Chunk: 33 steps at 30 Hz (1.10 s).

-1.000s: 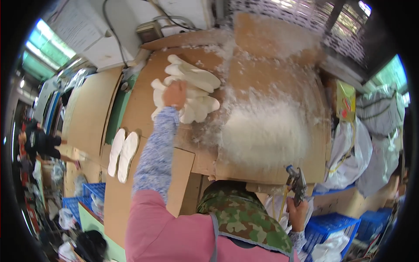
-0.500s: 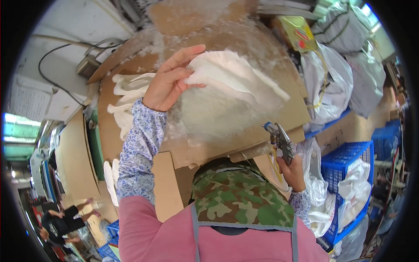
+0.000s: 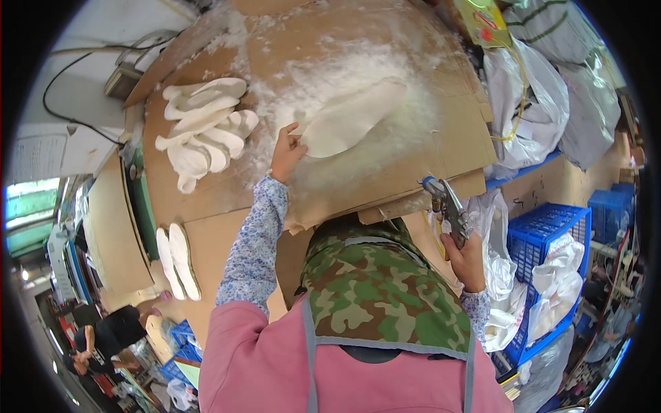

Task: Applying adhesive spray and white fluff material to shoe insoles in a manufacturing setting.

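Observation:
On the cardboard-covered table (image 3: 451, 138), a long white shoe insole (image 3: 354, 118) lies slantwise amid whitish overspray, its broad pale face up. My left hand (image 3: 288, 153) grips the insole's near left end, thumb and fingers closed at the edge and the index finger raised. My right hand (image 3: 465, 258) is wrapped round a metal spray gun (image 3: 451, 206) with a blue cap, held off the table's front right edge. The gun's nozzle points up and left, apart from the insole.
A pile of white insoles (image 3: 200, 131) lies at the table's left. Two more insoles (image 3: 177, 261) rest on lower cardboard. White plastic bags (image 3: 527, 117) and a blue crate (image 3: 551, 220) stand to the right. Another person (image 3: 113, 337) is at the far lower left.
The insole, lifted and curled before, now lies flat on the table. My left hand has come down nearer me with it. The spray gun stays almost where it was.

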Each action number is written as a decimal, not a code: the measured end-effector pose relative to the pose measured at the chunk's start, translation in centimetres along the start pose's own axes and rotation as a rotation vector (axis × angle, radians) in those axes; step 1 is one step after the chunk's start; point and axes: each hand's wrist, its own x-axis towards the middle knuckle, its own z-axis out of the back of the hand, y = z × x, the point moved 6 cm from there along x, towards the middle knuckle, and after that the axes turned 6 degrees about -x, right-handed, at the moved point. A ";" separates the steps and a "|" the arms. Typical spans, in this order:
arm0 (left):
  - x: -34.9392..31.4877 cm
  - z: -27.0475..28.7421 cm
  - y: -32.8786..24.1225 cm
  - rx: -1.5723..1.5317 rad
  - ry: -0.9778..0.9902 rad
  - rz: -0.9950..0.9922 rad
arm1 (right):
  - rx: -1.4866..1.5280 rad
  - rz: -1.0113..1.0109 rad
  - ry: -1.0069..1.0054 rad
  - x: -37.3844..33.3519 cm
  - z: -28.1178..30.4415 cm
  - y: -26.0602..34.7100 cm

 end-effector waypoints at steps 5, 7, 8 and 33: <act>-0.9 1.3 -6.0 0.069 0.025 -0.111 | -0.001 0.004 0.031 1.0 -0.2 0.6; -2.0 2.3 -12.0 0.166 0.129 -0.142 | -0.017 0.011 0.030 1.0 -0.2 0.6; -2.4 2.9 -14.7 0.251 0.223 -0.157 | -0.011 0.010 0.029 1.1 -0.3 0.7; 9.8 -23.5 -6.3 0.910 0.604 -0.721 | 0.117 -0.215 -0.130 -1.3 3.8 -5.9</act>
